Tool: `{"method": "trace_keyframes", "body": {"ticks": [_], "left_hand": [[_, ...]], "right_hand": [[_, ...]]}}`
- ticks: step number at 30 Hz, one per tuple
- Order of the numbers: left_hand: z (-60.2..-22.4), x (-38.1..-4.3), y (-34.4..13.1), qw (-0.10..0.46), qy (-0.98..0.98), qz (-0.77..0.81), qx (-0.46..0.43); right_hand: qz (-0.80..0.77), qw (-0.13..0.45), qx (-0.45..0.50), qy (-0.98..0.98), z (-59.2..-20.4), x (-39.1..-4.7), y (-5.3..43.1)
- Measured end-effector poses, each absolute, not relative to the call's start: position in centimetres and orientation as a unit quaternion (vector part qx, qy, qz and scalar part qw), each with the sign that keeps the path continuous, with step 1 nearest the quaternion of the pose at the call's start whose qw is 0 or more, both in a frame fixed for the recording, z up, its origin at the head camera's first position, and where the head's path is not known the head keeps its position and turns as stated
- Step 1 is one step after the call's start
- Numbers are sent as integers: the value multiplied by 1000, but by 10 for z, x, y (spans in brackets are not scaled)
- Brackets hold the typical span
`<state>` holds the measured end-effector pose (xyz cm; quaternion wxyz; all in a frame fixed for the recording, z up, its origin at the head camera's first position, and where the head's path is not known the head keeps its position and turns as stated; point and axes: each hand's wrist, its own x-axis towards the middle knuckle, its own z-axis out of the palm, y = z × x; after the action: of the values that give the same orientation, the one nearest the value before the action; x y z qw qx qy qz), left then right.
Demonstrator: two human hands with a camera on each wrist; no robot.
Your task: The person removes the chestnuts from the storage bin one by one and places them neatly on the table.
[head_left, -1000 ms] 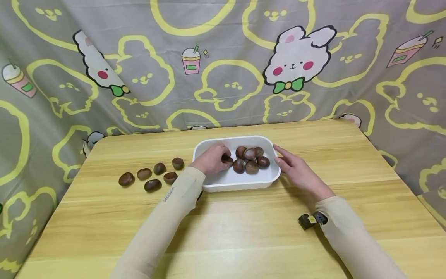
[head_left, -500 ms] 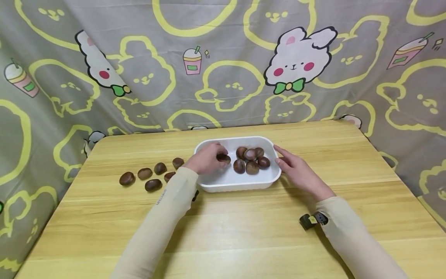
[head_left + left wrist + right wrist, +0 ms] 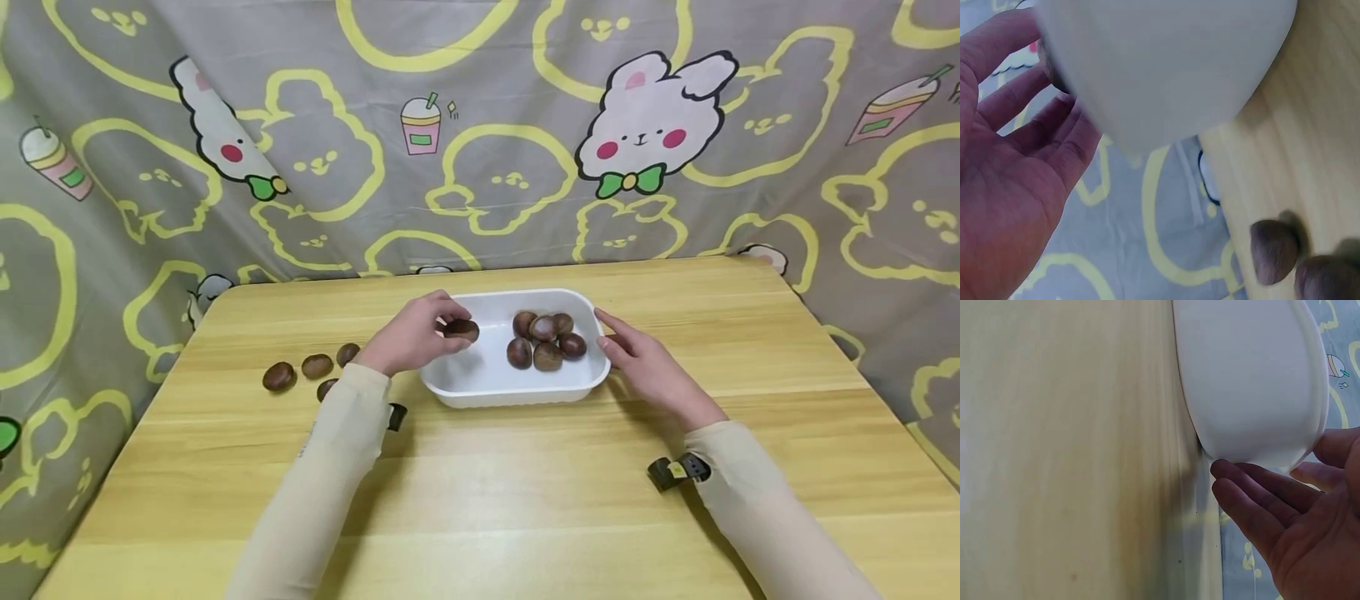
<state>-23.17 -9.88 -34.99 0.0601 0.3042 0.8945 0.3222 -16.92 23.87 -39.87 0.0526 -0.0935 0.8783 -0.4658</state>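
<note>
In the head view my left hand [image 3: 416, 335] pinches a brown chestnut [image 3: 461, 331] between thumb and fingers, over the left end of a white plastic tray [image 3: 510, 398]. The left wrist view shows that chestnut [image 3: 1051, 67] partly hidden behind the tray's rim. Several glossy chestnuts [image 3: 547, 357] lie grouped in the tray's right half. At the opposite end, my right hand [image 3: 641, 367] rests against the tray's outer wall. The right wrist view has its fingers [image 3: 1254, 519] fairly straight, their tips touching the tray's end [image 3: 1254, 412].
Several more chestnuts [image 3: 279, 377] lie on the wooden table [image 3: 487, 492] left of the tray, some partly covered by the left forearm. Behind the table hangs a grey curtain [image 3: 495, 192] with cartoon prints. A black wrist camera [image 3: 667, 472] sits below the right wrist.
My left hand has lifted the chestnut and drawn it leftward from beside the others toward the tray's left rim. My right hand stays at the tray's right end.
</note>
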Motion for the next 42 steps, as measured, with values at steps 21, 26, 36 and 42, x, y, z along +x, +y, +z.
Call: {"method": "trace_keyframes", "body": {"ticks": [21,26,36,42], "left_hand": [[-344,-200,-169,65,905,352,231],[-349,-192,-185,51,909,346,226],[-355,-178,-209,38,923,329,195],[-356,-169,-228,24,929,323,180]], "right_hand": [[-457,52,-92,883,-397,-168,241],[-457,50,-97,883,-398,-168,241],[-462,52,-98,880,-399,-167,241],[-463,52,-97,879,-398,-168,240]]}}
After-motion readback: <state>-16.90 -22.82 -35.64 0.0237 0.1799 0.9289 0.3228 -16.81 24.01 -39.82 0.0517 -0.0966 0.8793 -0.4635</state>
